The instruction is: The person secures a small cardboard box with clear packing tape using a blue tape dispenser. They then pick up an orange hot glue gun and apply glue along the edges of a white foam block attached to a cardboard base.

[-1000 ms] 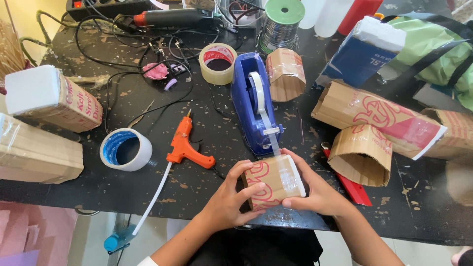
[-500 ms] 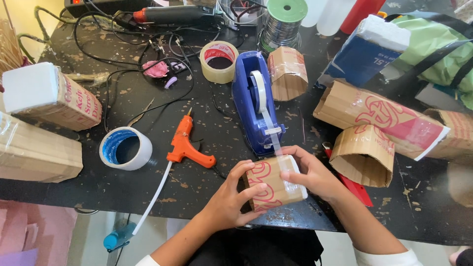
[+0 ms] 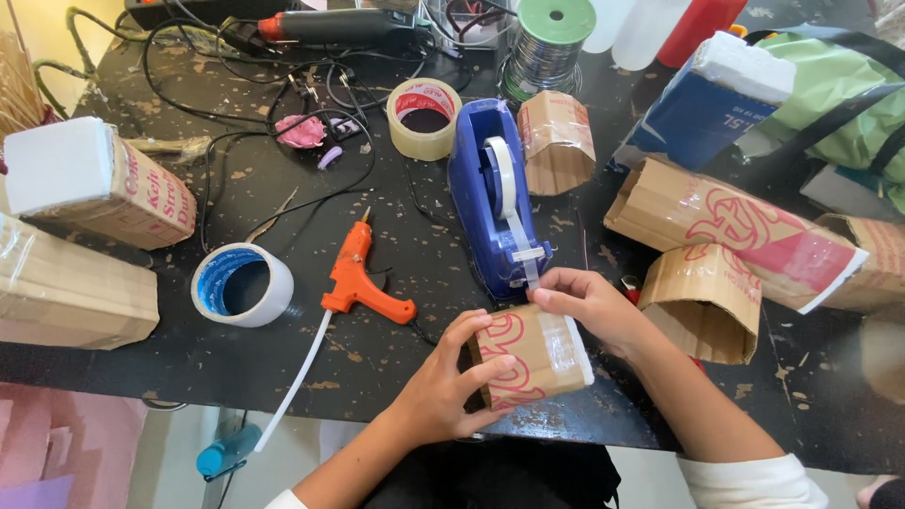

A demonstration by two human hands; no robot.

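we see the left hand (image 3: 443, 391) curl around a small cardboard box (image 3: 528, 358), brown with red print and glossy clear tape over one end, held at the near edge of the scuffed black table (image 3: 396, 349). the right hand (image 3: 589, 306) pinches the loose end of the tape strip (image 3: 521, 253) against the box top, fingers closed on it. the strip runs from the blue plastic dispenser (image 3: 490, 203) just behind the box. an orange glue gun (image 3: 358, 278) with a white stick lies to the left, near a blue-lined tape roll (image 3: 242, 283). folded cardboard pieces (image 3: 707, 297) sit to the right.
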